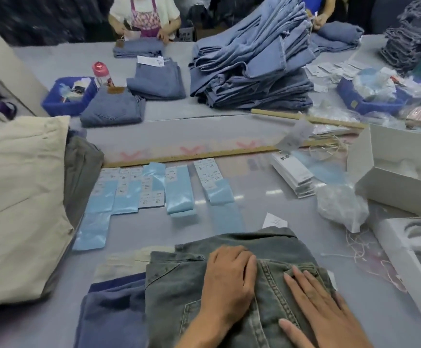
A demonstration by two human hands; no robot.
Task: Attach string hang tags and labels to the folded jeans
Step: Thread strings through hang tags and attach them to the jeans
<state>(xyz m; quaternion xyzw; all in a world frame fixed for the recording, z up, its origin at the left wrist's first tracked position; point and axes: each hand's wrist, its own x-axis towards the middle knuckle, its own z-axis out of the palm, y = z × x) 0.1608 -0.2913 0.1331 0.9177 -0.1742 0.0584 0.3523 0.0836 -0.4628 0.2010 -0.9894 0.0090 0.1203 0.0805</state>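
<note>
Flattening step judged in hand: grey-green folded jeans are pressed under left hand and right hand, fingers straight, nothing gripped. Label sheets lie beyond the fingertips, hang tags beyond-right; one must be fetched next.

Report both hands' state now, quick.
Left hand: open, fingers loosely bent, resting on the grey-green folded denim jeans, holding nothing.
Right hand: open, fingers straight, pressing flat on the same jeans.
</note>
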